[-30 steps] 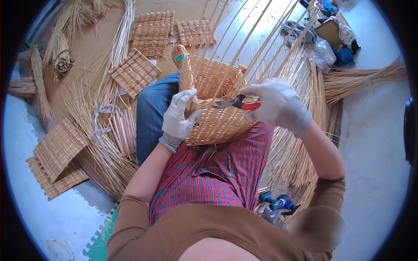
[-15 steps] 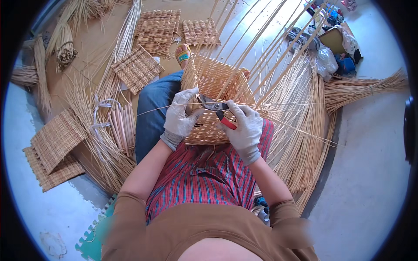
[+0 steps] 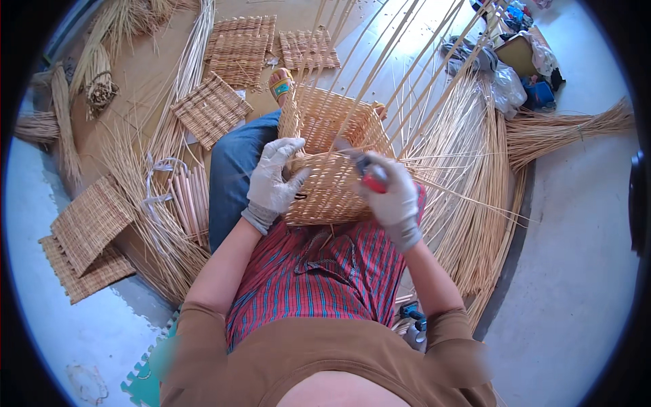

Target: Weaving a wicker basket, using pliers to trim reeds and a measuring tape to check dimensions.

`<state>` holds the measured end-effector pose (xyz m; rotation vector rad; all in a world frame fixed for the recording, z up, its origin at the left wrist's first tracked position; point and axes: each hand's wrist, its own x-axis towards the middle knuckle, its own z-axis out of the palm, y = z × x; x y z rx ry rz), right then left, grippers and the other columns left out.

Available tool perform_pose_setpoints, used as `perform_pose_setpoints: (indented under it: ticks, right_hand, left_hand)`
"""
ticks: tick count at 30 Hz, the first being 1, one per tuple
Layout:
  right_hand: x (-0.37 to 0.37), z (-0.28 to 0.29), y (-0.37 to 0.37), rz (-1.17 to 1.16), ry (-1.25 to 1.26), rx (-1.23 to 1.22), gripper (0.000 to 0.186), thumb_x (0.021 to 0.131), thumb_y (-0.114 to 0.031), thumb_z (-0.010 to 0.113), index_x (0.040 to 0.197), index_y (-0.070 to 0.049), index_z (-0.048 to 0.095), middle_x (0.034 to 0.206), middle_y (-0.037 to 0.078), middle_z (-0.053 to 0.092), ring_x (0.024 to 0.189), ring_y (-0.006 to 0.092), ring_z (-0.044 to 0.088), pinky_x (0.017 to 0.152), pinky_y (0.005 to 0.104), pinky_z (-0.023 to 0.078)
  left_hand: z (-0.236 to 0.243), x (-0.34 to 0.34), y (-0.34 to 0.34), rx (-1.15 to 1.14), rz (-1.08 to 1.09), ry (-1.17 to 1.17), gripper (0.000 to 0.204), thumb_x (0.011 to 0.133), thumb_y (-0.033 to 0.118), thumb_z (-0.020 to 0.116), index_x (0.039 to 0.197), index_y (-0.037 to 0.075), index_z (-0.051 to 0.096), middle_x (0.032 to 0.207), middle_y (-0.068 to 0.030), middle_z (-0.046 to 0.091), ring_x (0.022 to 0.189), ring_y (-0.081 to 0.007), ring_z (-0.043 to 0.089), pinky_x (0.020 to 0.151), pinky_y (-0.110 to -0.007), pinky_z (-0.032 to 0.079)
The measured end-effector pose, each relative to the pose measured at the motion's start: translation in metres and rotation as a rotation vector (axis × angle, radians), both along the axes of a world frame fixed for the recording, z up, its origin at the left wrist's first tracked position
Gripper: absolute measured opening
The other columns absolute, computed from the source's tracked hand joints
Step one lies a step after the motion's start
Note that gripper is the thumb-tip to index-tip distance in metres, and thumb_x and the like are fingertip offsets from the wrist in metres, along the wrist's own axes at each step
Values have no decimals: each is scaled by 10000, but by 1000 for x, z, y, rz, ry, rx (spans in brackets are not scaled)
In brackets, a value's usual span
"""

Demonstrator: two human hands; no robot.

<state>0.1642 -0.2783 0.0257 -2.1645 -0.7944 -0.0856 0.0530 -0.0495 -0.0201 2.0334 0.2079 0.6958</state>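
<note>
A woven cane basket (image 3: 325, 193) rests on my lap, tilted so its inside shows, with long uncut stakes (image 3: 380, 74) rising from its far and right sides. My left hand (image 3: 272, 180), in a pale work glove, holds the basket at its near left corner, fingers over the rim and thumb on the outside. In my gloved right hand (image 3: 393, 200) are red-handled pruning shears (image 3: 375, 178), blurred by motion. Their blades lie over the near rim. Thin loose cane ends (image 3: 468, 197) stick out rightward from the basket's right corner.
Long cane bundles (image 3: 488, 224) spread on the floor at right, and another bundle (image 3: 569, 132) lies beyond. Woven square panels (image 3: 211, 110) and a bundle of short sticks (image 3: 190, 200) lie at left. Bags and cloths (image 3: 522, 74) are heaped at the far right.
My right hand has swung right and slightly down with the shears. The thin strand that stretched left across my left hand no longer shows there. My left hand has shifted slightly left.
</note>
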Motion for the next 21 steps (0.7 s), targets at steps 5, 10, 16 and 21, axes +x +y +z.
perform_pose_setpoints:
  ticks: [5,10,16,21]
  right_hand:
    - [30,71,-34,101,-33,106,668,671,-79,923,1293,-98,680,1126,90,671,1011,222,673,893,357,550]
    - [36,134,-17,264,-498,-560,644,640,-245,918,1257,-257,733,1053,56,683,963,285,661,871,422,526]
    - [54,145,23,255,-43,-900,591,726,-406,820,1274,-206,725,1083,138,702,1076,320,668,973,414,521]
    - [60,151,49,328,80,-1171,614,720,-475,811,1267,-207,724,1047,131,741,1019,326,702,915,427,552]
  left_hand:
    - [19,6,2,151,-21,157,486,798,144,823,1255,124,660,1308,-107,572,1181,-304,625,985,-377,532]
    - [26,12,-1,167,-21,248,357,800,161,821,1109,111,649,1259,-92,572,1127,-316,640,937,-392,546]
    - [21,-7,-14,63,105,29,367,855,152,806,1197,90,687,1170,-106,607,1067,-298,648,917,-376,546]
    - [17,1,-12,-91,109,22,208,894,91,781,1095,65,737,1021,-75,615,869,-196,627,760,-308,528]
